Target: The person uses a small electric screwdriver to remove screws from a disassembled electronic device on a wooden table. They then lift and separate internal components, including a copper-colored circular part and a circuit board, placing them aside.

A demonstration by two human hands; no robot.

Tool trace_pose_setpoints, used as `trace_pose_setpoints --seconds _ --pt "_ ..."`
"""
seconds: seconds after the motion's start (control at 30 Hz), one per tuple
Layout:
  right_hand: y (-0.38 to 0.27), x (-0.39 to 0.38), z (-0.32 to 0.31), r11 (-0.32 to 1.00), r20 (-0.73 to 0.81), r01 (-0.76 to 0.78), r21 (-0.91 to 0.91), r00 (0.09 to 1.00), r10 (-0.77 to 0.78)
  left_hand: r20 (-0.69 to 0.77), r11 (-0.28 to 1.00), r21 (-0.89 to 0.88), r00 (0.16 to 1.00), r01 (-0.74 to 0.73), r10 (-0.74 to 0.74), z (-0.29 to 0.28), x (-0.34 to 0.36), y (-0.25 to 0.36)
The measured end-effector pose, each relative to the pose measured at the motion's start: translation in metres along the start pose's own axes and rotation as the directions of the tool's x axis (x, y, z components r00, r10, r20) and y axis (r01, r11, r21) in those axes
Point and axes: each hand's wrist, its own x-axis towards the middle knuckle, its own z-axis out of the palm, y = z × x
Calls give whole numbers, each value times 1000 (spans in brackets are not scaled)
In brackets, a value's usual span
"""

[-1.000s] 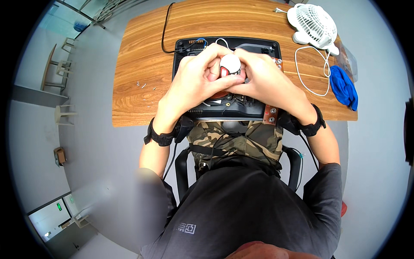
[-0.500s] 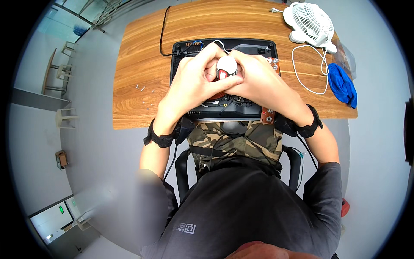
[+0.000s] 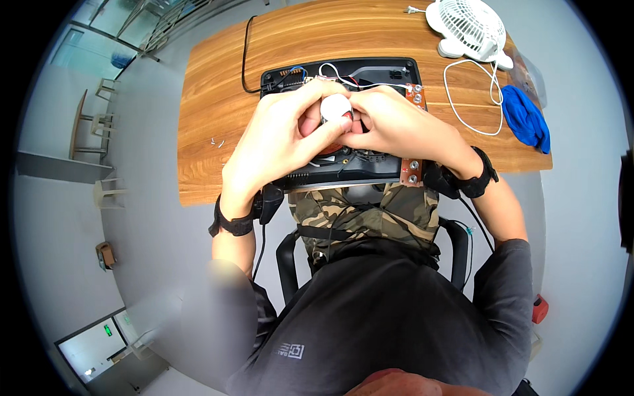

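Note:
Both hands are raised over an opened black appliance casing (image 3: 396,71) at the table's near edge. Between them is a small round thing (image 3: 336,107) with a white face and a red side. My left hand (image 3: 281,132) curls round it from the left, its thumb lying across the lower part. From the right, the fingers of my right hand (image 3: 386,119) are closed against it. Its far side is hidden by the fingers. Brown circuit boards (image 3: 410,170) with metal parts line the casing's right side. A white wire (image 3: 376,82) runs across its back.
A white fan (image 3: 465,30) with its looped cord stands at the back right of the wooden table (image 3: 211,99). A blue cloth (image 3: 526,119) lies at the right edge beside a clear plastic bag (image 3: 528,76). White scraps (image 3: 218,142) lie on the left. A black cable (image 3: 246,53) leads to the casing.
Both hands have come slightly lower and left with the round thing. It has turned: more red showed before, and the left thumb now covers part of that side.

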Motion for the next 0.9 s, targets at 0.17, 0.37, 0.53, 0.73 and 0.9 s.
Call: trace_pose_setpoints --seconds 0.17,0.37,0.53,0.73,0.9 --pt "-9 -1 -3 988 -149 86 -128 983 -105 -45 988 134 997 72 -66 6 0 15" --pt "-10 -4 -1 997 -151 78 -27 985 -81 -72 970 217 993 111 -97 4 3 20" --pt "-9 -2 -14 995 -45 94 -13 994 -95 35 994 80 997 71 -74 -9 2 16" --pt "-16 -2 -5 989 -259 -39 -145 966 0 -57 978 191 996 80 -70 1 5 21" --pt "-14 0 -6 991 -200 94 -93 973 -111 -110 971 237 994 39 -13 0 9 27"
